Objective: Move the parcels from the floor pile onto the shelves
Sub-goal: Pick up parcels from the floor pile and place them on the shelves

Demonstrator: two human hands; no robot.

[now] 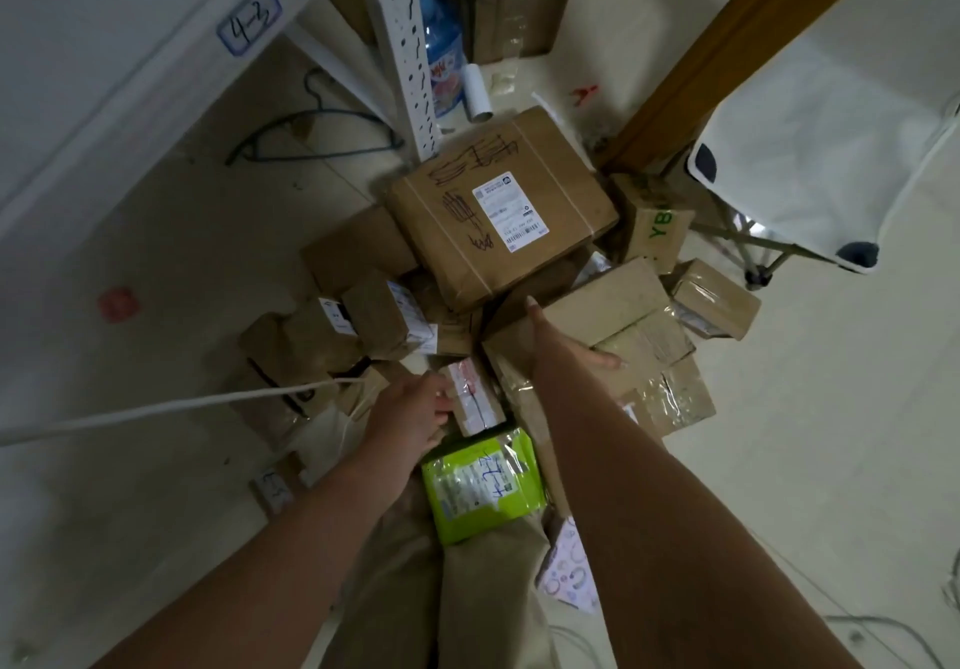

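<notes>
Just below the big labelled box (pixel 498 211) on the floor (pixel 208 263), the left hand (pixel 410 408) had its grip round a small red-marked parcel (pixel 475 398). The right hand (pixel 563 343) lay flat, fingers straight, on a brown box (pixel 613 299) beside it

Lime-green parcel (pixel 483 486), perhaps blue-inked.
</notes>
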